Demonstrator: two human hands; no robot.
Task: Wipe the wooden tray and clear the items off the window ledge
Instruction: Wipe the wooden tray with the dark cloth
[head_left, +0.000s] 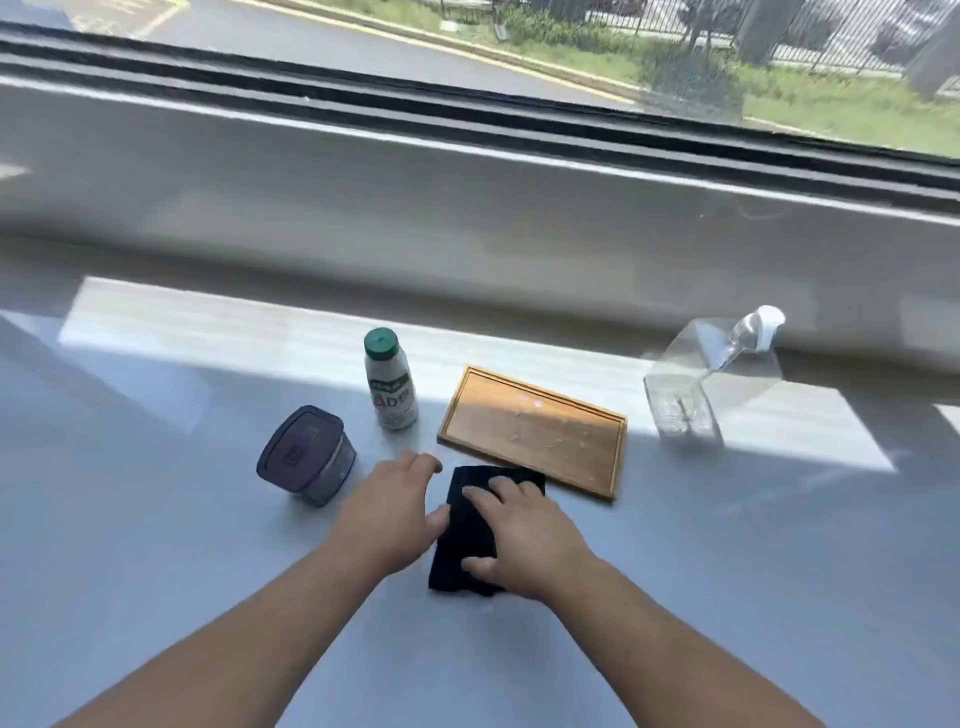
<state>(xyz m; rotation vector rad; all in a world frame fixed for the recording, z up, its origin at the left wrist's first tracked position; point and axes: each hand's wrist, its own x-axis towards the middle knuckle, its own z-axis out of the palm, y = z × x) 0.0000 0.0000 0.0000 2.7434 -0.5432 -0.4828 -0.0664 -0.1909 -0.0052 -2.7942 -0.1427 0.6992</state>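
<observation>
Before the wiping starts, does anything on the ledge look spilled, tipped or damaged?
Yes: the wooden tray carries pale droplets or smears near its middle, like a spill. It also lies askew to the ledge edge. The bottle, lidded container and clear jug stand upright, undamaged.

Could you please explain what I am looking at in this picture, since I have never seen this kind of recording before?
There is no machine here: a person wears a camera on the head, looking down at their own bare hands on a window ledge. The right hand presses flat on a folded dark cloth; the left hand rests beside it, open. Behind the cloth lies a wooden tray with small wet-looking marks. Also standing there: a green-capped bottle, a lidded container and a clear plastic jug.
</observation>
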